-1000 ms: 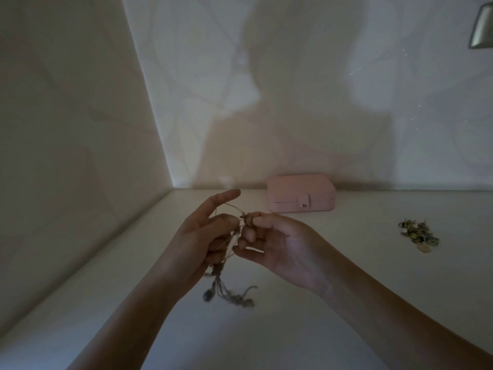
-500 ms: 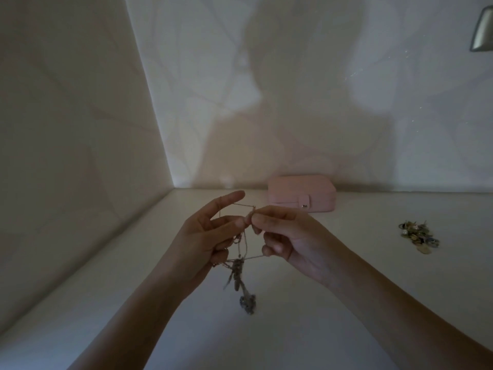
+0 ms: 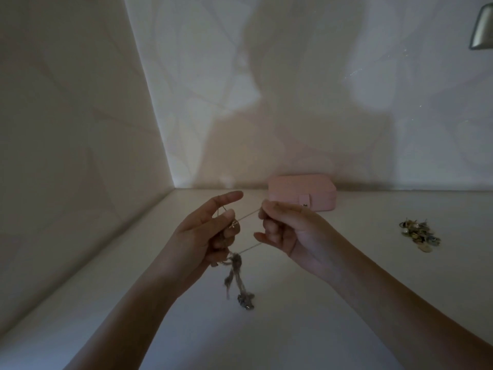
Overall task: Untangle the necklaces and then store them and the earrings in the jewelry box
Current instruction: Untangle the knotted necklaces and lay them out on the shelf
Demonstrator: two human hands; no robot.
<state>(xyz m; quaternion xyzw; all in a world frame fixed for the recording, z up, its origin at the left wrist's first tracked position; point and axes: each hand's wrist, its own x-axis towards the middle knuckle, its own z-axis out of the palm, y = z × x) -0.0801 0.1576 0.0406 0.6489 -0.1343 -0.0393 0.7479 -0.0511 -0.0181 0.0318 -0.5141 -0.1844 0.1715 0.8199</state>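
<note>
While the left hand [image 3: 202,236] grips the necklaces [image 3: 236,265] with its thumb and curled lower fingers, its index finger sticks out straight, pointing up and to the right. The right hand [image 3: 288,231] sits just beside it, palm facing left, with thumb and forefinger pinching a thin chain that runs taut across the gap to the left thumb. A second strand goes from the right hand's lower fingers down to the knotted clump under the left hand. From there the tangled bunch dangles toward the tabletop [image 3: 293,337]. Can't tell if the bottom end actually touches it.

Both forearms come in from the bottom edge, and both hands are held up off the surface.

Right behind the right hand is the pink jewelry box [image 3: 301,189], lid closed, clasp facing front, pushed back by the wall [image 3: 320,89]. The right knuckles cover a bit of its lower front edge. The earrings [image 3: 420,236] lie in a little heap well off to the right, clear of both hands. A big shadow falls across the wall, and some metal object [image 3: 482,28] pokes in at the top right corner.
</note>
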